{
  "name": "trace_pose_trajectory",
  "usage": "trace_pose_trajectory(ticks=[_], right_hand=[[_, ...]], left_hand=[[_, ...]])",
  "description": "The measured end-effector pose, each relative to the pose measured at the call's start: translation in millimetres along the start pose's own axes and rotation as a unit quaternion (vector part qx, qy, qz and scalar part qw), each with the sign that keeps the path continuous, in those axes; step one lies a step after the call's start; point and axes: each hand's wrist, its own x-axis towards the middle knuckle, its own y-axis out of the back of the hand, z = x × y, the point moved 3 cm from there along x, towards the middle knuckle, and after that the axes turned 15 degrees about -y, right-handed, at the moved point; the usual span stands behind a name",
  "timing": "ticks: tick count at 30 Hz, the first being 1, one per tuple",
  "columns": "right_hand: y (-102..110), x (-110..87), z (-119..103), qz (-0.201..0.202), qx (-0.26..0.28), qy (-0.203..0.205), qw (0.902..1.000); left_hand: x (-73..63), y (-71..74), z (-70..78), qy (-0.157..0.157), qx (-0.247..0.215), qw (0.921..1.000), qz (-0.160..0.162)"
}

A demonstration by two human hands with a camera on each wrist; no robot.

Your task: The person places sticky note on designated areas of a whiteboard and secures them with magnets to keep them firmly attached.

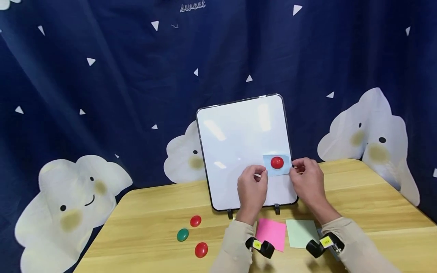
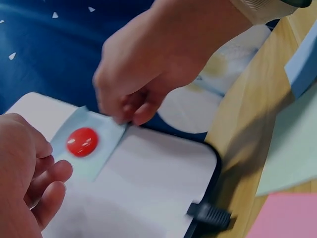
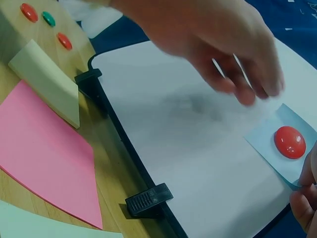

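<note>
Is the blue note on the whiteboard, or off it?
On: the blue note lies against the whiteboard, a red disc on its face.

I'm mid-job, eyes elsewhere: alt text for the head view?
The right hand pinches the right edge of a blue note bearing a red disc on a whiteboard, the left hand near the note's left edge. Two more red discs, a green disc, a pink note and a pale green note lie on the table.
</note>
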Motion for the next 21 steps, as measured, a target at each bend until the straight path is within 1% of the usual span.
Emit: trace_pose_trajectory(ticks=[5,11,16,21], right_hand=[[2.7,1.9,0.8,-0.010,-0.010,-0.004,0.9999],[0.3,-0.7,3.8,-0.022,-0.028,-0.007,0.9994],[0.5,-1.4,-1.5,-0.012,-0.021,-0.006,0.9997],[2.8,-3.2,-4.6,0.001,-0.016,-0.005,0.9999]], left_hand=[[-4.1,18.7,-4.2,0.012,0.004,0.9998,-0.013],[-13.6,33.5,-12.7,0.020,-0.008,0.9994,-0.028],[-16.1,43.7,-17.5,0.018,-0.005,0.9987,-0.047],[-23.4,52.5,-21.6,0.036,-0.010,0.9965,-0.074]])
